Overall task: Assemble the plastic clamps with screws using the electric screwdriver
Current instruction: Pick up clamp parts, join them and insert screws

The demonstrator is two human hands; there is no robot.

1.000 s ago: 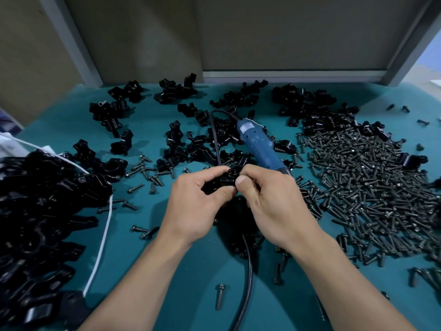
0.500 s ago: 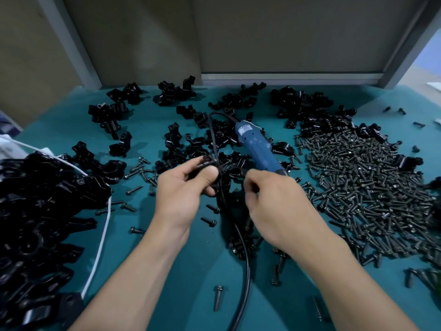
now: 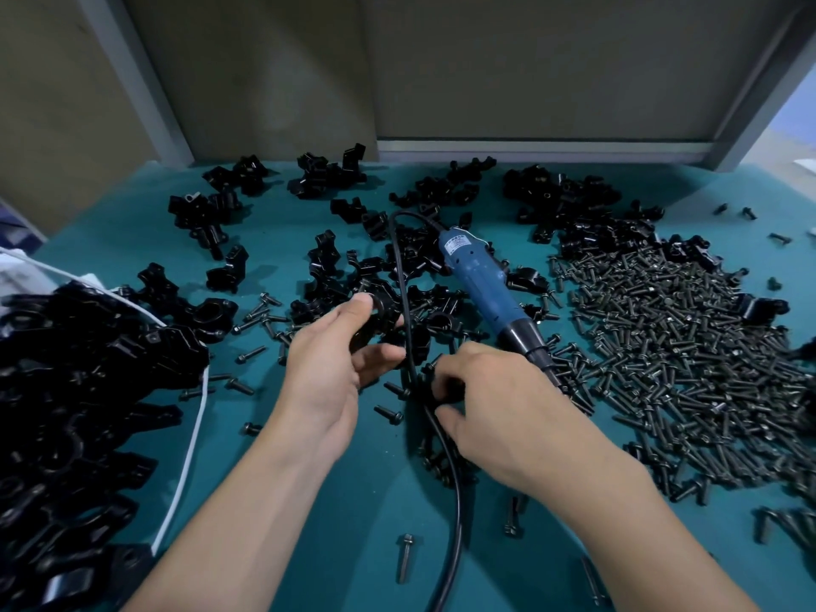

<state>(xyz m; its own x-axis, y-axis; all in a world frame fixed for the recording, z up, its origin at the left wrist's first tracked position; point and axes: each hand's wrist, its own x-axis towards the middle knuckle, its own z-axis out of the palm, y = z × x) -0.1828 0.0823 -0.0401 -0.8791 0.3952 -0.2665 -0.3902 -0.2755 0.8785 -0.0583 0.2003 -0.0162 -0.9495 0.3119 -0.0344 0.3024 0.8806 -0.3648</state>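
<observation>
1. Left hand (image 3: 335, 368): raised a little above the teal table (image 3: 309, 558), left of centre. Thumb and curled fingers grip a black plastic clamp (image 3: 375, 318), which is held clear of the surface.
2. Right hand (image 3: 503, 413): lower and right of centre, back upward, close to the table. Its fingers are curled down over a small dark piece just beside the cable (image 3: 457, 501). What that piece is, and whether it is actually gripped, cannot be told.
3. Electric screwdriver (image 3: 479, 280): blue body with a black nose, lying slantwise on the table beyond the right hand. The nose points toward the viewer and passes just beside that hand's knuckles. Neither hand holds it.
4. Cable: black, leaving the far end of the screwdriver, looping left, then running toward the viewer between the two hands and off the lower edge.
5. Pile of screws (image 3: 684, 355): dark, spread widely over the right half of the table. Stray screws lie around both hands, and one loose screw (image 3: 404, 563) lies near the lower edge.
6. Heap of clamps (image 3: 66, 413): large and black, at the left edge, with a white cord (image 3: 187, 470) running along its right side.
7. Scattered clamp groups (image 3: 326, 178): small clusters across the far part of the table, some lying around and under the screwdriver.
</observation>
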